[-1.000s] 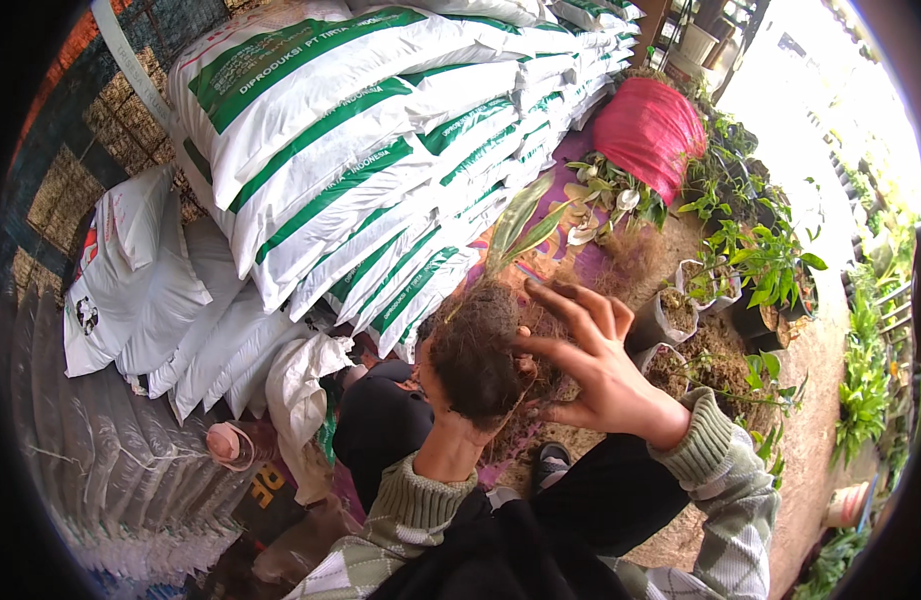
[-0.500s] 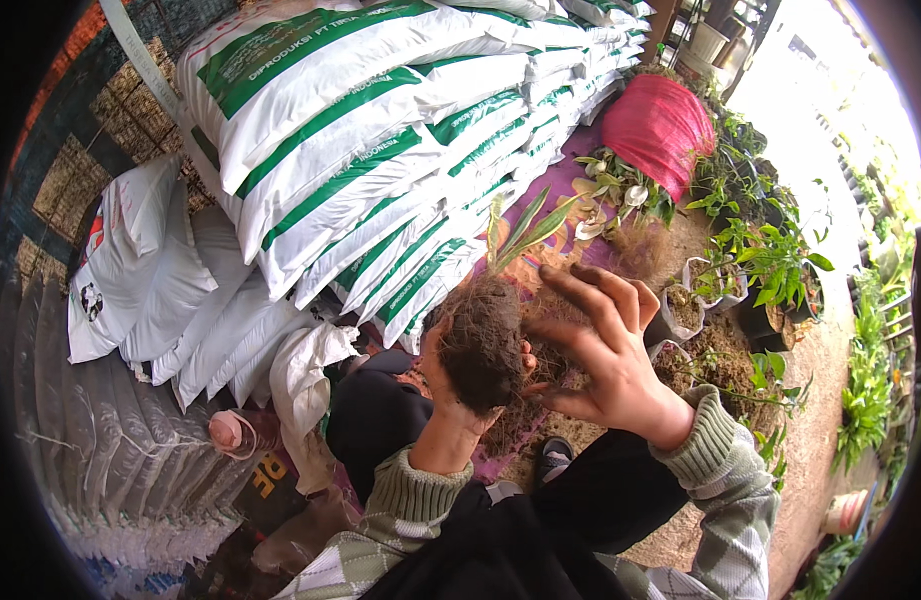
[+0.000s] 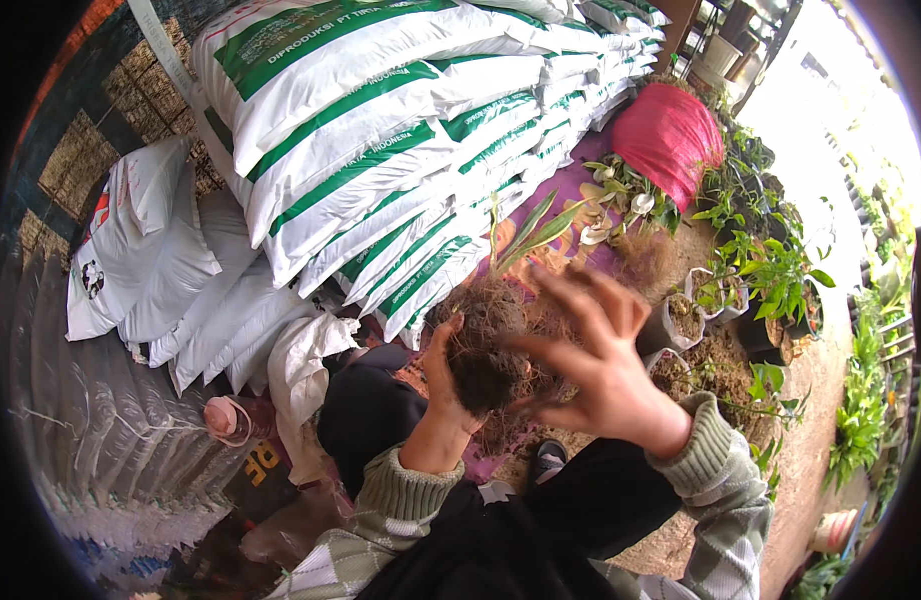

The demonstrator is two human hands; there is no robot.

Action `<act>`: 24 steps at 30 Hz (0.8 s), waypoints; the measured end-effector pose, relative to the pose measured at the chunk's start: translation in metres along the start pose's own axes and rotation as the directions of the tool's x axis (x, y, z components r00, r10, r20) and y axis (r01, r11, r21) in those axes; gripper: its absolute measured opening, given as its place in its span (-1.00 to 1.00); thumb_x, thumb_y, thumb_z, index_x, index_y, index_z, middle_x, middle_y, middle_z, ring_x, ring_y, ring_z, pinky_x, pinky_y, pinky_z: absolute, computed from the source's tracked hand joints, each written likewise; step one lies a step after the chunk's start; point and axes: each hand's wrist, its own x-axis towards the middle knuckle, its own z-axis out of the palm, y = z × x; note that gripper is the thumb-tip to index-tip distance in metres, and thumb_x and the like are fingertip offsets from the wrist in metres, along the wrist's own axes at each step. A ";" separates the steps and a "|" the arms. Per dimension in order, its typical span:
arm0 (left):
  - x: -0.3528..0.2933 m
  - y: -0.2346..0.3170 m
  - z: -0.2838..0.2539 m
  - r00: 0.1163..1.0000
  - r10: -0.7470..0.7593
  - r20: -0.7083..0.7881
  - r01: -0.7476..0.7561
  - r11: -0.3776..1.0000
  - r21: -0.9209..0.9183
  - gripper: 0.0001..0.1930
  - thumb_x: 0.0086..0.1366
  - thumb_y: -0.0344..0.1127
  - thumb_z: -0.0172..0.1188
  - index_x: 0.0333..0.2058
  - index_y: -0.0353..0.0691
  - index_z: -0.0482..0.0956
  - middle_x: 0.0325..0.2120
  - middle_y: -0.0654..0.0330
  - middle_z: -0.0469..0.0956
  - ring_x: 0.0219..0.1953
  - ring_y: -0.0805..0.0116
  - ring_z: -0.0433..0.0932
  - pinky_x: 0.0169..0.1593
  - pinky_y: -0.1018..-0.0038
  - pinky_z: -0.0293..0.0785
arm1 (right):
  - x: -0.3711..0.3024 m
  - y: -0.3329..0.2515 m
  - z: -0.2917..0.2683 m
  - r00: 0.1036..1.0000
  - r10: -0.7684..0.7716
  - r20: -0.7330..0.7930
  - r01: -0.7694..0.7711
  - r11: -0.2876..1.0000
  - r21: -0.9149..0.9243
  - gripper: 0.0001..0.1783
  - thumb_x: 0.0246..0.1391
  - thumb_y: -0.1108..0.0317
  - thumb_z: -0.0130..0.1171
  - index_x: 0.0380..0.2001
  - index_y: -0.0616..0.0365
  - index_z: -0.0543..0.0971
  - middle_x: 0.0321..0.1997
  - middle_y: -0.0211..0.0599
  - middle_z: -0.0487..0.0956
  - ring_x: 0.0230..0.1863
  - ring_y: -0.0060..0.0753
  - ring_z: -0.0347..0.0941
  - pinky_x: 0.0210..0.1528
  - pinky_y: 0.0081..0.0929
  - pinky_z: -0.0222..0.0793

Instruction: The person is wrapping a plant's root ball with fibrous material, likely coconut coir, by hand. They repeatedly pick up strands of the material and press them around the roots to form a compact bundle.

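Observation:
A plant's root ball, dark soil matted with fine brown roots, is held up in front of me. My left hand grips it from the left and below, the thumb along its side. From its top rise a few long, pointed leaves, green with pale edges. Just to the right hovers my right hand, fingers spread and slightly smeared by motion, holding nothing. Its fingertips are close to the roots; whether they touch I cannot tell. More loose roots hang beneath the root ball.
White and green sacks are stacked high at the far left. A pink sack lies beyond my hands near cut leaves. Potted plants line the right. Beside my left knee are a crumpled white sack and a pink-lidded bottle.
My right hand's fingers have moved beside the root ball and blur more now. My left hand keeps its hold, and the root ball appears turned slightly, showing more roots.

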 end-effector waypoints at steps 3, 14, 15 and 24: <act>0.004 -0.001 -0.011 0.999 -0.010 0.049 0.010 1.000 0.007 -0.46 0.30 0.09 -0.21 0.07 -0.13 0.44 -0.15 0.13 0.58 -0.21 0.16 0.60 -0.16 0.20 0.57 | -0.001 0.000 0.006 0.999 -0.016 0.031 0.017 1.000 -0.024 -0.38 -0.40 0.02 0.44 -0.10 -0.25 0.60 0.40 -0.26 0.14 0.31 0.14 -0.01 0.19 0.16 -0.15; 0.012 -0.004 -0.024 0.994 -0.041 0.100 0.048 0.996 -0.073 -0.41 0.32 0.09 -0.33 0.11 -0.14 0.40 -0.08 0.09 0.54 -0.14 0.16 0.58 -0.03 0.18 0.53 | 0.002 0.005 0.000 0.998 0.058 -0.008 -0.058 0.998 -0.013 -0.48 -0.33 0.01 0.43 -0.16 -0.25 0.62 0.38 -0.36 0.18 0.35 0.04 -0.01 0.18 0.12 -0.18; 0.013 -0.005 -0.022 0.999 -0.025 0.039 0.026 0.999 -0.037 -0.42 0.32 0.09 -0.33 0.11 -0.14 0.40 -0.09 0.09 0.54 -0.14 0.16 0.58 -0.05 0.18 0.54 | 0.002 0.005 -0.001 0.999 0.048 -0.003 -0.048 0.998 -0.027 -0.49 -0.32 0.01 0.42 -0.17 -0.23 0.62 0.37 -0.35 0.19 0.34 0.04 0.00 0.19 0.11 -0.17; 0.009 -0.003 -0.019 0.982 -0.108 0.154 0.123 0.988 -0.089 -0.46 0.34 0.06 -0.31 0.05 -0.16 0.43 -0.16 0.11 0.56 -0.19 0.20 0.60 -0.21 0.24 0.61 | 0.001 0.011 0.000 0.999 0.042 0.024 -0.042 0.999 0.007 -0.46 -0.23 0.00 0.38 -0.08 -0.21 0.59 0.35 -0.20 0.21 0.31 0.08 0.04 0.23 0.00 -0.13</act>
